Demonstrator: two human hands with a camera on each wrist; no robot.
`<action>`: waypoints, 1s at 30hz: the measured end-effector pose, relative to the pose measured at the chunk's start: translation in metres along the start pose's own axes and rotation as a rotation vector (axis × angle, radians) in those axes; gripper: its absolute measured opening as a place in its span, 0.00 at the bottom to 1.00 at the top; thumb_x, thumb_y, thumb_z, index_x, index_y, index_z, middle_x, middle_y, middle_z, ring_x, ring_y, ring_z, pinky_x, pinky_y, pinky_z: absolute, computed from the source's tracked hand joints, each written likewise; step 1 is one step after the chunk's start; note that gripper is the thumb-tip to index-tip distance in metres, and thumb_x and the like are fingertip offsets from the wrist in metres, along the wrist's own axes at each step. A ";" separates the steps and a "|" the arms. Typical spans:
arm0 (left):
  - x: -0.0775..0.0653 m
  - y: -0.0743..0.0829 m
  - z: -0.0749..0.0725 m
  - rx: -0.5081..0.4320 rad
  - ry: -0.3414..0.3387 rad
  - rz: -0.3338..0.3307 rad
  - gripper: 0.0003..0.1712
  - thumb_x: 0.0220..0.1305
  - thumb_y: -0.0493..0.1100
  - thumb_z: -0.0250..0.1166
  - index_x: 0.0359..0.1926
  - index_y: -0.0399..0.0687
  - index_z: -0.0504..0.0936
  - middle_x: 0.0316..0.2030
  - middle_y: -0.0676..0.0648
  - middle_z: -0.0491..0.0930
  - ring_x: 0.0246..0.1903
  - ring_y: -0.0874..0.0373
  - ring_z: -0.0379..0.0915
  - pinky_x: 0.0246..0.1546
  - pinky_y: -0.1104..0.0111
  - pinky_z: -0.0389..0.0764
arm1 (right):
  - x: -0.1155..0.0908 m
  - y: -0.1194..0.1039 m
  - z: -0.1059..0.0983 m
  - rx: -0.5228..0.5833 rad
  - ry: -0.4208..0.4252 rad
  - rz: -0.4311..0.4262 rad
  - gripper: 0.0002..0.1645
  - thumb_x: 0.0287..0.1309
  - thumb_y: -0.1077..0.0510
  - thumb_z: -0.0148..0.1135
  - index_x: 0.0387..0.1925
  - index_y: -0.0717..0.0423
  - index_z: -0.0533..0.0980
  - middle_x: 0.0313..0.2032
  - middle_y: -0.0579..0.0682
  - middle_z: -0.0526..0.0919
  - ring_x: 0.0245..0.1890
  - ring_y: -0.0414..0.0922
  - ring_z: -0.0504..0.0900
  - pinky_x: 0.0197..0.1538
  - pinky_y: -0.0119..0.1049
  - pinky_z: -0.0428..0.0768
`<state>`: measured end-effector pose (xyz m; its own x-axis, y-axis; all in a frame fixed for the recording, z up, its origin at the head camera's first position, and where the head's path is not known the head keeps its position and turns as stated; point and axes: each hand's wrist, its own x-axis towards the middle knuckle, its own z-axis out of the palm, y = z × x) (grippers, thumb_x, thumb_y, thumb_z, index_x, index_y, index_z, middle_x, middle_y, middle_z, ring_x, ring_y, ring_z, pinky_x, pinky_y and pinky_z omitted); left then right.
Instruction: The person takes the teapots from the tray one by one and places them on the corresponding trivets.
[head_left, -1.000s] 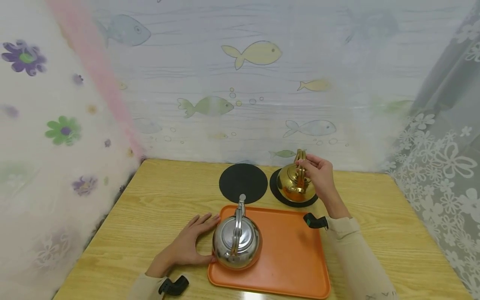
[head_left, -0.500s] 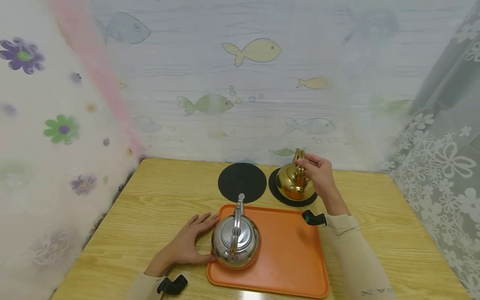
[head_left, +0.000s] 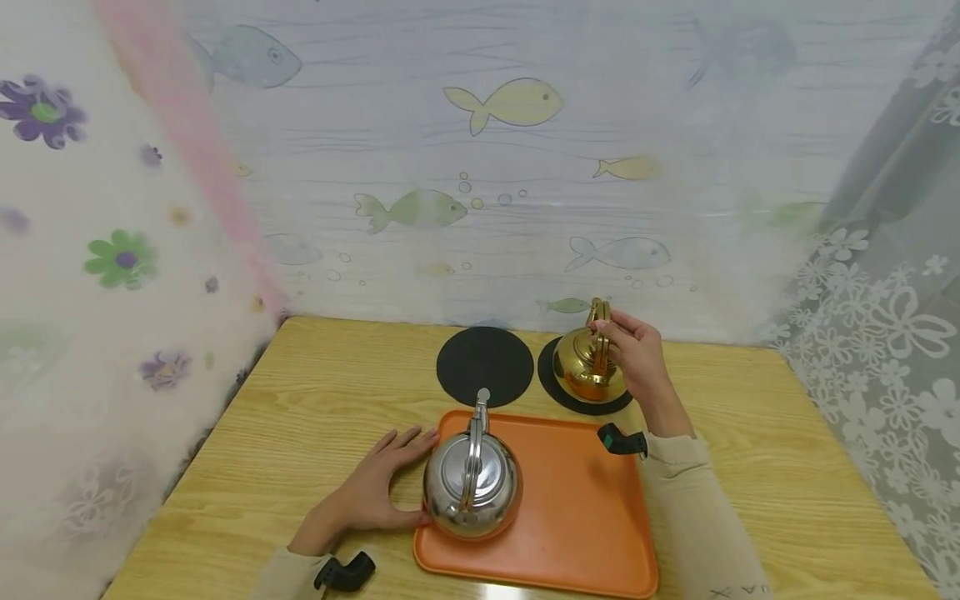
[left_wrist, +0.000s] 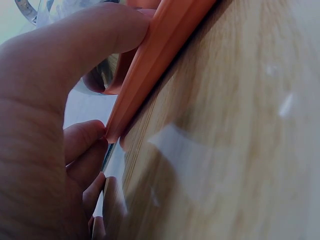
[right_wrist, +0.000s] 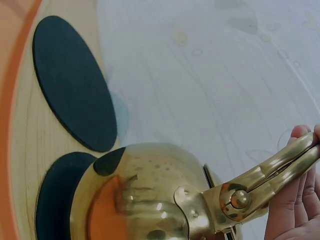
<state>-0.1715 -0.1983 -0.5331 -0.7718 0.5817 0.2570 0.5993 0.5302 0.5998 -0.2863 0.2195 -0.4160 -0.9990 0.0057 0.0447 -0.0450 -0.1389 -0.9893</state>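
Note:
My right hand (head_left: 637,354) pinches the upright handle of a gold kettle (head_left: 577,375), which sits over the right black round mat (head_left: 548,383). Close up in the right wrist view, the fingers lie at the top of the double-bar handle (right_wrist: 265,177). At the left side of an orange tray (head_left: 577,508), my left hand (head_left: 375,487) is spread, thumb and fingers apart. In the left wrist view its thumb (left_wrist: 95,32) rests on the tray's rim and a fingertip touches near the corner. A silver kettle (head_left: 467,518) stands upright on the tray's left part, its spout toward the back.
Another black round mat (head_left: 484,362) lies bare behind the tray, left of the gold kettle. Both mats are near the back edge of the wooden table (head_left: 322,408), against a wall covering (head_left: 420,292) with fish drawings. A lace-patterned curtain (head_left: 885,392) hangs at the right.
The right wrist and forearm have shifted slightly left, still with the gold kettle's handle in the fingers. The left hand, tray and silver kettle stay put.

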 end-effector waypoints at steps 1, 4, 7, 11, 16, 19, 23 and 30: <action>0.000 -0.001 0.000 0.001 0.000 -0.001 0.57 0.49 0.69 0.75 0.76 0.53 0.67 0.74 0.51 0.66 0.75 0.39 0.56 0.73 0.43 0.48 | 0.000 0.000 0.001 0.007 -0.001 0.002 0.34 0.73 0.59 0.58 0.72 0.74 0.62 0.42 0.40 0.88 0.43 0.37 0.85 0.45 0.26 0.84; -0.001 -0.001 0.001 0.007 -0.002 -0.005 0.57 0.49 0.70 0.75 0.76 0.54 0.66 0.74 0.52 0.66 0.75 0.40 0.56 0.73 0.43 0.48 | -0.001 0.001 0.002 0.029 -0.002 0.012 0.34 0.73 0.59 0.58 0.72 0.74 0.61 0.42 0.40 0.87 0.43 0.37 0.85 0.45 0.26 0.84; -0.002 -0.001 0.001 0.004 -0.001 -0.010 0.57 0.49 0.71 0.75 0.76 0.55 0.66 0.74 0.52 0.66 0.75 0.40 0.57 0.73 0.44 0.48 | -0.001 0.002 0.003 0.031 -0.004 0.022 0.35 0.73 0.58 0.58 0.72 0.73 0.61 0.42 0.40 0.87 0.42 0.37 0.84 0.45 0.26 0.83; -0.002 -0.001 0.000 0.000 -0.006 -0.013 0.58 0.49 0.71 0.75 0.77 0.55 0.66 0.75 0.53 0.66 0.76 0.41 0.56 0.76 0.51 0.44 | -0.002 0.002 0.004 0.056 0.000 0.023 0.36 0.73 0.58 0.58 0.73 0.73 0.59 0.41 0.39 0.87 0.40 0.37 0.86 0.46 0.26 0.84; -0.001 -0.002 0.001 -0.010 -0.017 -0.018 0.58 0.49 0.71 0.75 0.77 0.55 0.65 0.75 0.53 0.65 0.76 0.42 0.55 0.77 0.61 0.39 | -0.004 0.001 0.004 0.087 -0.016 0.015 0.37 0.74 0.59 0.57 0.74 0.73 0.57 0.41 0.38 0.87 0.39 0.37 0.87 0.46 0.26 0.85; 0.000 -0.001 0.001 -0.002 -0.017 -0.019 0.58 0.48 0.71 0.75 0.77 0.56 0.65 0.75 0.53 0.65 0.76 0.42 0.55 0.77 0.54 0.43 | -0.005 0.002 0.003 0.083 -0.033 0.004 0.38 0.74 0.58 0.56 0.75 0.73 0.56 0.42 0.39 0.86 0.39 0.37 0.86 0.46 0.26 0.85; 0.001 0.000 0.000 0.002 -0.012 -0.020 0.59 0.47 0.71 0.75 0.77 0.56 0.66 0.75 0.53 0.65 0.76 0.42 0.56 0.75 0.44 0.47 | -0.006 0.003 0.003 0.070 -0.042 -0.012 0.38 0.75 0.56 0.55 0.75 0.72 0.56 0.44 0.41 0.84 0.42 0.38 0.86 0.47 0.27 0.85; -0.001 0.001 -0.002 0.007 -0.020 -0.028 0.58 0.47 0.71 0.75 0.77 0.56 0.66 0.75 0.52 0.66 0.76 0.41 0.55 0.74 0.41 0.48 | -0.009 0.005 0.004 -0.046 -0.024 -0.056 0.35 0.76 0.54 0.54 0.73 0.73 0.59 0.44 0.41 0.85 0.42 0.37 0.85 0.47 0.27 0.85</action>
<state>-0.1708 -0.1994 -0.5305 -0.7838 0.5787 0.2252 0.5793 0.5508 0.6008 -0.2774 0.2144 -0.4207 -0.9946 -0.0115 0.1030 -0.1015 -0.0929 -0.9905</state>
